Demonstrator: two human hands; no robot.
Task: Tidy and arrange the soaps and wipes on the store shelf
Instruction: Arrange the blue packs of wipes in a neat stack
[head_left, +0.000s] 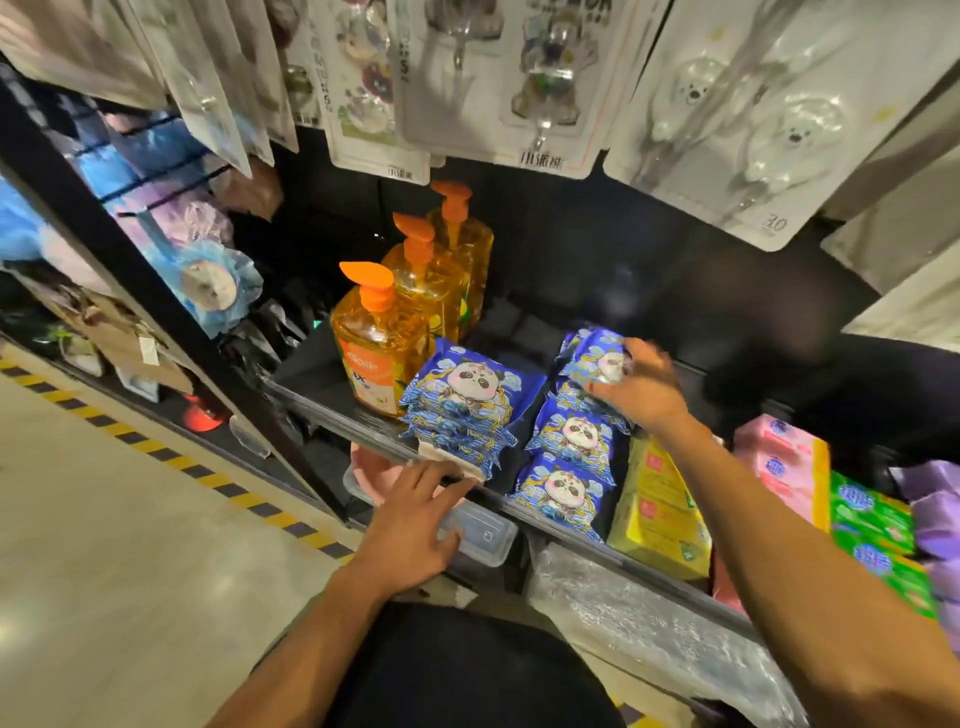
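Note:
Three orange pump soap bottles (382, 348) stand in a row at the left of the black shelf (332, 410). Beside them lies a stack of blue panda wipe packs (467, 405), and a second row of the same packs (569, 467) runs back along the shelf. My right hand (641, 387) grips the rearmost blue pack (592, 353) of that row from above. My left hand (415, 519) rests with straight fingers against the shelf's front edge, its fingertips touching the bottom of the left stack.
Yellow packs (660, 514), pink packs (784, 462), green packs (872, 525) and purple packs (935, 514) fill the shelf to the right. Carded hooks (519, 78) hang above. A clear plastic box (483, 530) and a pink bowl (374, 470) sit below the shelf. Floor with striped tape lies left.

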